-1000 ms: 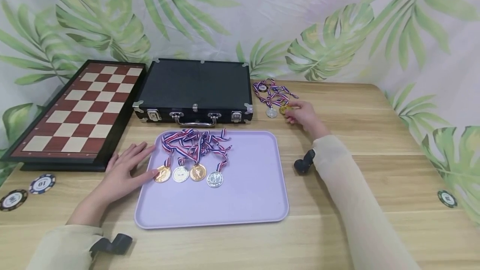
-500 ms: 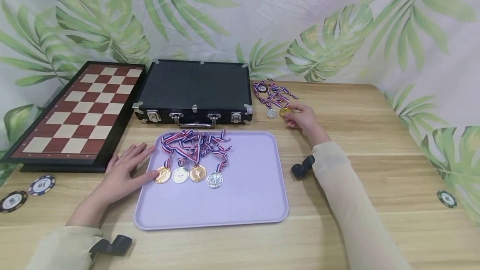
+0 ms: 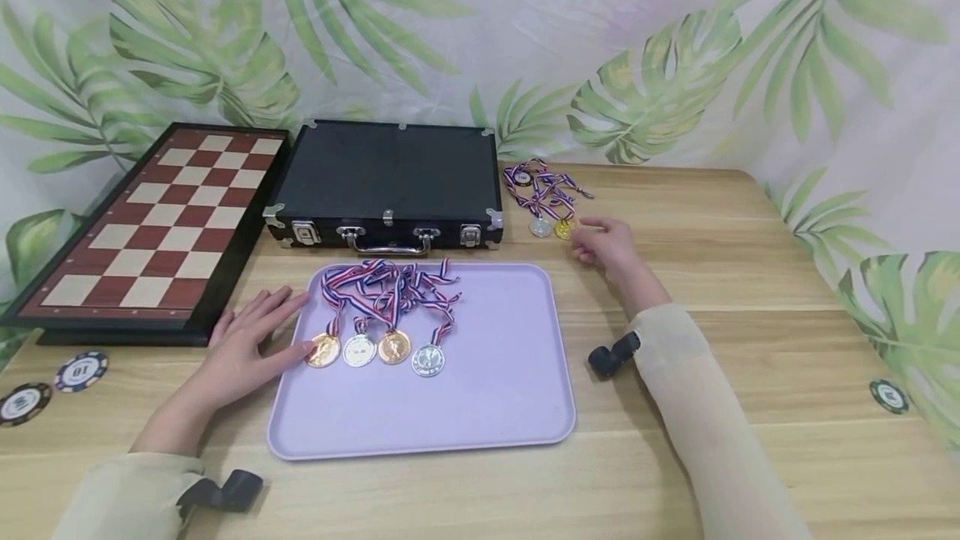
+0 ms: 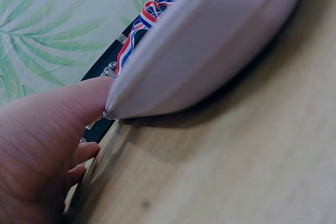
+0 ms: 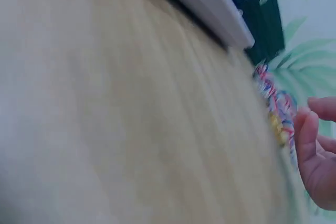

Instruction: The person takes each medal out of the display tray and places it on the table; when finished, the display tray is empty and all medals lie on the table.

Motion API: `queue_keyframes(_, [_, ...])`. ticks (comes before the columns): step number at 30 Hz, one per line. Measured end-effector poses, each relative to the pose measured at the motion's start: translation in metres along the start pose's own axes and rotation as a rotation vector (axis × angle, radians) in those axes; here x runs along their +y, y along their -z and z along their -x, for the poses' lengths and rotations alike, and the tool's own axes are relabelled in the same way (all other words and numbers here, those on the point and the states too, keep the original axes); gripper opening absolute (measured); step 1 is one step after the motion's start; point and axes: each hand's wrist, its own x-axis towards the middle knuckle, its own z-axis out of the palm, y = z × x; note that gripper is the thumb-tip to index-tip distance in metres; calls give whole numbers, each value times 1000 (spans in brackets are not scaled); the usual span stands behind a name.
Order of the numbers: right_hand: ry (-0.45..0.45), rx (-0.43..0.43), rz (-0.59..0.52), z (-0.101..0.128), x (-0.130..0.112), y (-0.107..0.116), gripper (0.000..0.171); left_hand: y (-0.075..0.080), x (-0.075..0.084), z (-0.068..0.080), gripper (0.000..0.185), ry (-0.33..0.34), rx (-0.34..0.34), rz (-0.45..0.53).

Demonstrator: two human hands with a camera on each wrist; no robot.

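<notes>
My left hand (image 3: 258, 333) lies flat on the table against the left edge of a lavender tray (image 3: 487, 407), its thumb touching the rim beside a gold medal (image 3: 324, 350). Several gold and silver medals sit in a row on the tray with their striped ribbons (image 3: 390, 286) bunched behind them. In the left wrist view my thumb (image 4: 47, 145) meets the tray rim (image 4: 210, 51). My right hand (image 3: 606, 242) hovers with loose fingers right of a gold medal (image 3: 564, 228) and a silver medal (image 3: 540, 227) on the table, holding nothing. The right wrist view is blurred and shows my fingers (image 5: 315, 145) near that medal pile (image 5: 275, 108).
A shut black case (image 3: 386, 182) stands behind the tray, with a chessboard (image 3: 157, 223) to its left. Two poker chips (image 3: 78, 371) lie at the front left and one chip (image 3: 888, 396) at the far right. A leaf-print backdrop closes off the back.
My right hand has drawn back toward me from the gold medal, which now lies slightly nearer next to the silver one. The left hand has stayed put.
</notes>
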Motion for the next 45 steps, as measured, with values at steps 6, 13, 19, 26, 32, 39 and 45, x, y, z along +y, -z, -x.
queue_keyframes(6, [139, -88, 1, 39, -22, -17, 43, 1, 1, -2, 63, -8, 0, 0])
queue_keyframes(13, [235, -326, 24, 117, -27, -65, 40, 1, 1, -4, 63, -12, 2, -2])
queue_keyframes(19, [244, -386, 187, 158, 5, -107, 33, 0, 0, -5, 63, -5, 0, -5])
queue_keyframes(26, [348, -267, 448, 166, 32, -131, 34, -1, 1, -5, 63, 11, -15, 0])
queue_keyframes(32, [422, -156, 706, 164, 37, -139, 39, -1, 2, -4, 64, 8, -19, 2])
queue_keyframes(39, [462, -66, 887, 159, 40, -146, 48, 0, 1, -3, 63, 4, -13, 1])
queue_keyframes(45, [501, -28, 966, 155, 45, -152, 56, 1, 0, -1, 64, 8, -11, 0])
